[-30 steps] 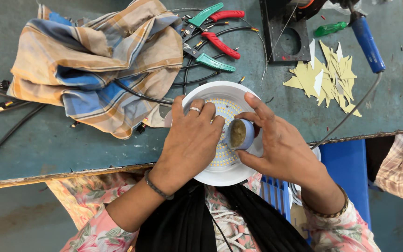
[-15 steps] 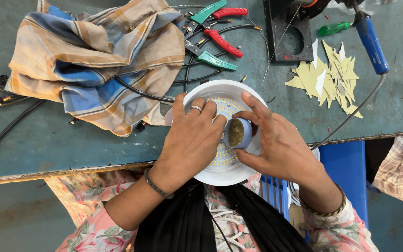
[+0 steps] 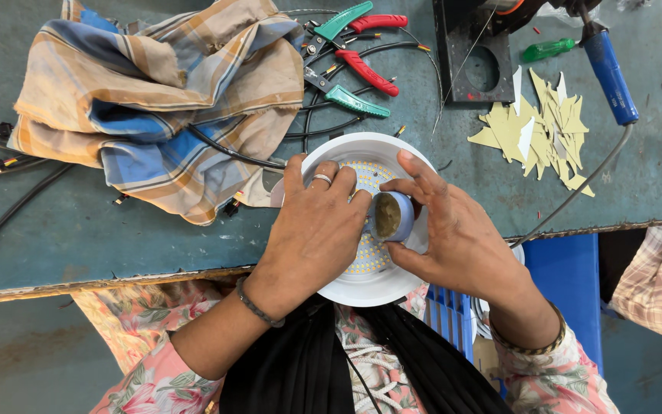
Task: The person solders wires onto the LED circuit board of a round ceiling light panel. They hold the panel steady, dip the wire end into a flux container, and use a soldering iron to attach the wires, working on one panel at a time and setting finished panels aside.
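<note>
A round white lamp housing [image 3: 346, 287] with a yellow-dotted board inside lies at the near edge of the teal bench. My right hand [image 3: 461, 238] grips a small blue round tin [image 3: 392, 217] of brownish paste, tilted over the lamp. My left hand [image 3: 312, 230], with a ring on one finger, rests on the lamp, and its fingertips reach the tin's open mouth.
A plaid cloth [image 3: 162, 100] lies at the left over black cables [image 3: 9, 199]. Red and green pliers [image 3: 350, 57] sit behind the lamp. A pile of yellow card scraps [image 3: 542, 130], a blue-handled soldering iron [image 3: 607, 69] and a black stand [image 3: 476, 65] are at the right.
Both hands stay on the lamp and tin. The tin has turned slightly and my left fingertips have closed in on its mouth.
</note>
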The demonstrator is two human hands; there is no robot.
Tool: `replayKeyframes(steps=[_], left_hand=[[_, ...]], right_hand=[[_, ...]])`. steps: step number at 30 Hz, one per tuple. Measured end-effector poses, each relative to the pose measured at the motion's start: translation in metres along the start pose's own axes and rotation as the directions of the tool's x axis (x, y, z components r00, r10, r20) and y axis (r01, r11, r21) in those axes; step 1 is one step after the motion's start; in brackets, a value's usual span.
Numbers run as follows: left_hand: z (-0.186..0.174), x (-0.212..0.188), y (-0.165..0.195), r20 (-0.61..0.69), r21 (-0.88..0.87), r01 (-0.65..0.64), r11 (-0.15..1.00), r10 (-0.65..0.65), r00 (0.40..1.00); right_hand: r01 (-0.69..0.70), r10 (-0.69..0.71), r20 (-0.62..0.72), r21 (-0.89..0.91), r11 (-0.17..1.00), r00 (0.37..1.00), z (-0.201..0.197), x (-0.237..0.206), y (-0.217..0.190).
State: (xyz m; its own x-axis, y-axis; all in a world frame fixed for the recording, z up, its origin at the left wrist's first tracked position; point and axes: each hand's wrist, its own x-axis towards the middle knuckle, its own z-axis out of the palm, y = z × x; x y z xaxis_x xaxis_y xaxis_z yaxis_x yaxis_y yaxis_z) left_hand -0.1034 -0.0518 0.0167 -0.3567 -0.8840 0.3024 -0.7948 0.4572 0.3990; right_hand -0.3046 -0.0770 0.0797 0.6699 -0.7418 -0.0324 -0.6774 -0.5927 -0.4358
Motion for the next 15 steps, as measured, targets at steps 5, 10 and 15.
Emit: replayKeyframes(steps=[5,10,15], left_hand=[[-0.0005,-0.0001,0.0002,-0.009,-0.015,0.000,1.000,0.000,1.000],[-0.0008,-0.0003,-0.0001,0.003,-0.004,0.000,1.000,0.000,1.000],[-0.0005,0.0001,-0.0005,-0.002,-0.011,0.003,1.000,-0.003,1.000]], right_hand=[[0.022,-0.022,-0.008,-0.006,1.000,1.000,0.0007,-0.0005,0.0007],[0.018,-0.018,0.000,-0.005,1.000,1.000,0.0017,0.0005,0.0015],[0.023,-0.023,-0.004,0.012,1.000,1.000,0.0010,0.0011,0.0031]])
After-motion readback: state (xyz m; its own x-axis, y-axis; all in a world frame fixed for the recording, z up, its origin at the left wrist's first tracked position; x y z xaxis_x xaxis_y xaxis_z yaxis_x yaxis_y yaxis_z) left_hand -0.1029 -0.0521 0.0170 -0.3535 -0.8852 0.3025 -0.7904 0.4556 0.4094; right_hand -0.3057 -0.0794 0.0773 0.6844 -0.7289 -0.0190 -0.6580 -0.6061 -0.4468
